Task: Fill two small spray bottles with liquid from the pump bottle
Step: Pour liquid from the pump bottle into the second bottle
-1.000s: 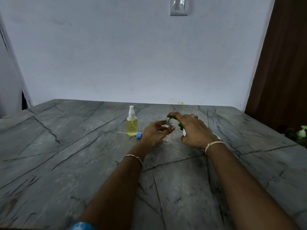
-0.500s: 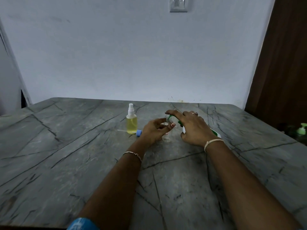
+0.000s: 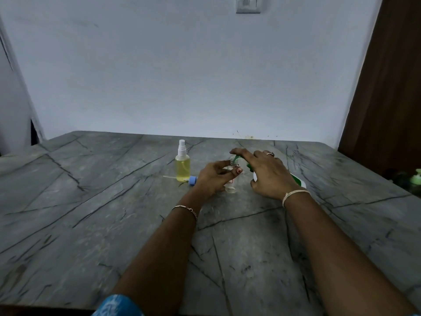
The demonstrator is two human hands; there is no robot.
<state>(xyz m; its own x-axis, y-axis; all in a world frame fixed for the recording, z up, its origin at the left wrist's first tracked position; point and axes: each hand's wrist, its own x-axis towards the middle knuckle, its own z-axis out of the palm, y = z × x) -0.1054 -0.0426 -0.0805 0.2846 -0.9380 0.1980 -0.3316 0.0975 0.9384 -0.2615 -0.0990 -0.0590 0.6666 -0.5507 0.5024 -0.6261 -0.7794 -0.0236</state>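
Nozzle (image 3: 235,158) of the pump bottle (image 3: 298,180) sits directly over the open vial (image 3: 232,182), mid-table; left hand (image 3: 213,179) fingers pinch the upright vial, right hand (image 3: 270,176) forefinger presses the pump. Filled sprayer (image 3: 182,166) stands left.

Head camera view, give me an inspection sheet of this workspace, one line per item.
Surface: grey veined stone table, dry as far as can be seen.
Job's things: filled spray bottle upright with yellow liquid and white sprayer on; clear small bottle upright, uncapped, looks nearly empty; pump bottle tilted, its green spout over the small bottle's mouth.
Clutter: blue sprayer cap with dip tube lying beside the filled bottle.
Hands: left hand holds the clear bottle; right hand on the pump bottle, forefinger on the pump head.
Cables: nothing seen.
Surroundings: white wall, wall switch, brown door, another green pump top at far right.
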